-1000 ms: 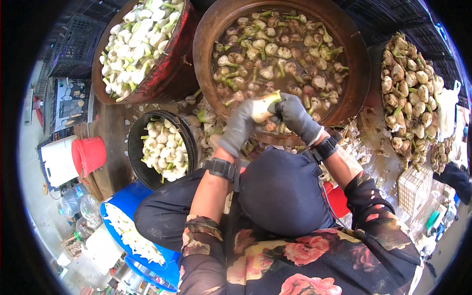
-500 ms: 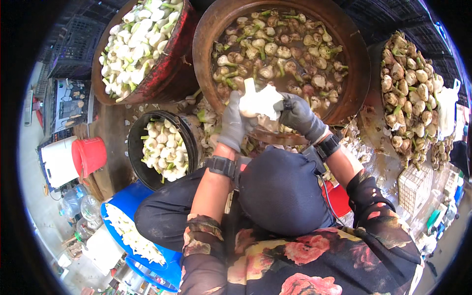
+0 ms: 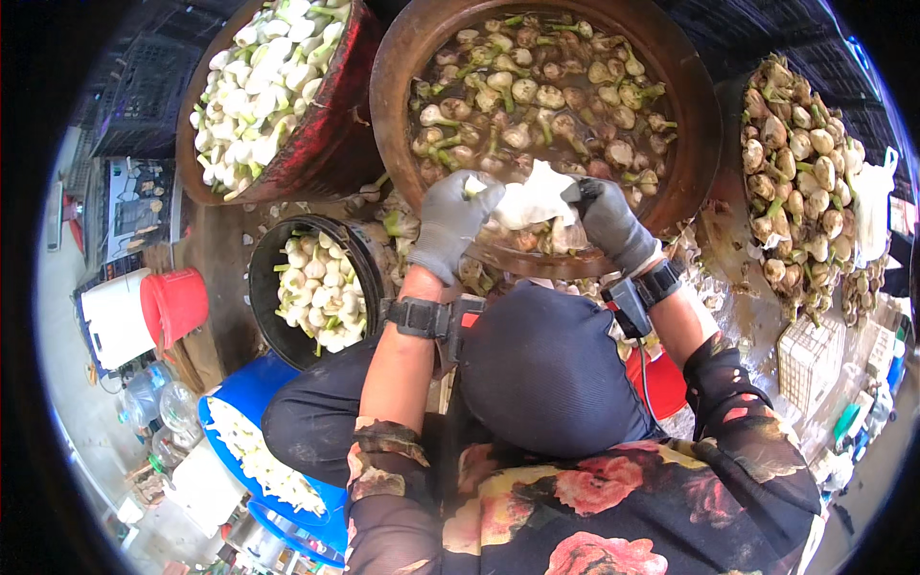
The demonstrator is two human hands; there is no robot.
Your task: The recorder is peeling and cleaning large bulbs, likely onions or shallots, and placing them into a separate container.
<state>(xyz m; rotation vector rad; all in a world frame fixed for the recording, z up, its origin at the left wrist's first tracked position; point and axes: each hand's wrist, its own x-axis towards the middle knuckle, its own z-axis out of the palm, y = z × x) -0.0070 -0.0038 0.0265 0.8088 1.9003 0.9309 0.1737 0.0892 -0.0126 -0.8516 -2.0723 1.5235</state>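
Observation:
My left hand [image 3: 454,222], in a grey glove, is closed around a garlic bulb, mostly hidden by the fingers; its pale green stem end [image 3: 473,186] pokes out at the top. My right hand [image 3: 615,222], also gloved, pinches the white garlic skin [image 3: 539,197] that spans the gap between my hands. Both hands are over the near rim of a large rusty basin [image 3: 395,105], where many unpeeled garlic bulbs [image 3: 551,97] sit in brown water.
At the far left a red tub [image 3: 337,105] is heaped with white garlic [image 3: 264,86]. A black bucket [image 3: 261,297] of peeled bulbs stands left of my knees, above a blue bucket [image 3: 273,376] of pale pieces. Dirty garlic [image 3: 805,172] is piled on the right.
My hands have moved apart, the left slightly to the left and the right to the right. The white skin now stretches between them, and the bulb is more covered by my left fingers.

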